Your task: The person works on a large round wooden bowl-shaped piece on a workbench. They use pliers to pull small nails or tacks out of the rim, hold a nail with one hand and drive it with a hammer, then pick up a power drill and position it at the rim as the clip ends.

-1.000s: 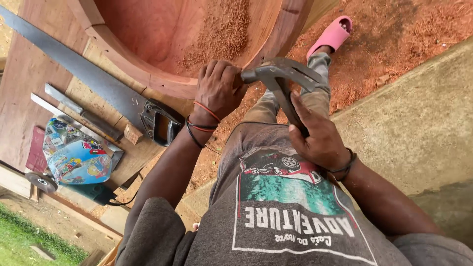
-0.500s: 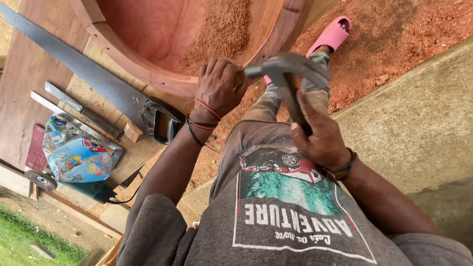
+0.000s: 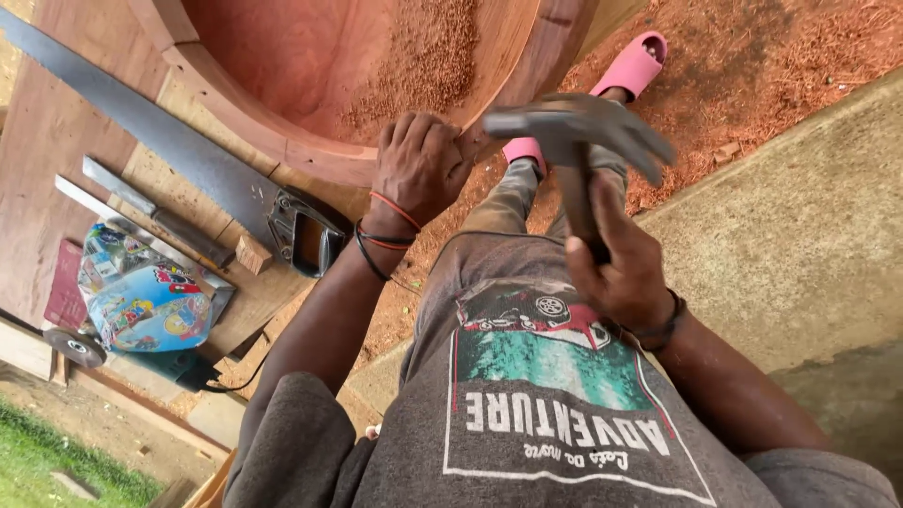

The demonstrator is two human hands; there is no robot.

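One claw hammer (image 3: pixel 574 127), grey metal with a curved claw and a dark handle, is clenched in the right hand (image 3: pixel 616 268); the fingers wrap the handle low down, so the head stands above that grip, raised over the rim of the one round wooden tub (image 3: pixel 310 155). The left hand (image 3: pixel 419 169) is closed in a loose fist pressed against that rim, just left of the hammer head; whatever small thing it may pinch is hidden by the knuckles. Three thin bands, orange and black, ring the left wrist, and a dark band rings the right.

The tub is smooth reddish wood with a thick curved wall, and a heap of coarse sawdust (image 3: pixel 423 66) lies inside it. Left of the tub, on the plywood table (image 3: pixel 56 122), lies one long steel handsaw (image 3: pixel 160 155) with a black handle nearest the tub. Beside the saw, farther from the tub, lie two flat metal bars (image 3: pixel 141 202) and one small wooden block (image 3: pixel 252 254). Beyond them sits one glossy bag (image 3: pixel 141 301) with bright cartoon prints, and at the table's edge one angle grinder (image 3: pixel 80 346) with a grey disc. Right of the tub, two pink slides (image 3: pixel 630 66) rest on red, sawdust-strewn soil beside a concrete slab (image 3: pixel 800 245).
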